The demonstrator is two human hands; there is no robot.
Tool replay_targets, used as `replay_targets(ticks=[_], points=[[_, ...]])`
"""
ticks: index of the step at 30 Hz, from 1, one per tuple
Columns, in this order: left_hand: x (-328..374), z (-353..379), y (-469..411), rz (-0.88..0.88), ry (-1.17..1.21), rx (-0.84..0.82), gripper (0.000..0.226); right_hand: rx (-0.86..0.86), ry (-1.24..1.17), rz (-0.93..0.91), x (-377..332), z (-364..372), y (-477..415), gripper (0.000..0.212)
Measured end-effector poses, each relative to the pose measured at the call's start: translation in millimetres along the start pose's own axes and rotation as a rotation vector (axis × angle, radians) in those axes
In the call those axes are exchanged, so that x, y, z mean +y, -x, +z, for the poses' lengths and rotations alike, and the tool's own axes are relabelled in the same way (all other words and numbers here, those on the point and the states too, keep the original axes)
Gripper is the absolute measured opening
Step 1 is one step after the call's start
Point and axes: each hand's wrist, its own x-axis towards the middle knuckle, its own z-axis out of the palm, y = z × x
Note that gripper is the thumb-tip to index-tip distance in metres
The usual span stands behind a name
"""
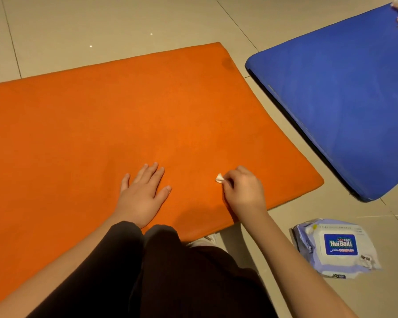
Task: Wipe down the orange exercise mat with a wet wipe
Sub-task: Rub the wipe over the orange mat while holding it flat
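Found mat (124, 115) flat on floor (101, 31), across left and centre. Pressed left hand (143, 191) open, fingers straight, on it. Pinched wadded wipe (219, 178) in curled right hand (244, 191), near mat's right corner. Judged wipe light, limp, best bunched; mat soft, liable to slide. Noted pack (336, 246) on floor rightward, blue mat (342, 99) beyond. Saw nothing blocking strokes.

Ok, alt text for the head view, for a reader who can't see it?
The right hand pinches a white wet wipe on the orange mat; the left hand rests flat on it. A wipes pack and a blue mat lie on the floor.
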Motion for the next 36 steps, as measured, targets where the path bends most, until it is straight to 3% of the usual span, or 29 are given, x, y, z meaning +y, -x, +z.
replay_targets(ticks=[2,4,6,9,13,19,21,25,29,31,36], points=[[0.6,-0.5,0.8,0.003,-0.024,0.008,0.08,-0.027,-0.021,-0.012,-18.6,4.8,-0.1,0.01],[0.9,0.5,1.6,0.005,-0.051,0.024,0.093,-0.088,-0.09,-0.215,-32.6,9.2,13.6,0.002],[0.2,2.8,1.0,0.005,-0.064,0.032,0.096,-0.184,-0.124,-0.373,-30.0,7.8,17.3,0.01],[-1.0,4.7,-0.5,0.012,-0.041,0.024,0.095,-0.194,-0.006,-0.298,-12.4,7.9,-10.0,0.02],[-0.2,4.9,-1.3,0.015,-0.036,0.024,0.093,0.022,0.001,-0.03,-17.8,18.3,-29.7,0.014],[-0.9,2.4,-0.3,0.011,-0.002,0.01,0.089,-0.19,-0.071,-0.343,-38.5,20.7,-17.4,0.023],[-2.8,-0.7,-1.9,0.018,-0.005,-0.037,0.084,-0.142,-0.046,-0.286,-25.8,20.3,-34.8,0.019],[-4.0,-0.7,1.5,0.042,-0.031,-0.022,0.097,0.026,-0.056,-0.022,-30.7,29.0,-50.4,0.014],[-2.5,4.1,4.0,0.044,-0.037,0.029,0.093,-0.153,-0.114,-0.295,-46.2,37.7,-36.6,0.015],[-1.4,2.5,2.8,0.044,-0.047,0.02,0.093,-0.162,-0.092,-0.318,-36.2,33.6,-52.5,0.013],[1.6,-3.6,2.0,0.042,-0.116,0.011,0.092,0.045,-0.106,0.03,-36.2,38.3,-76.6,0.011]])
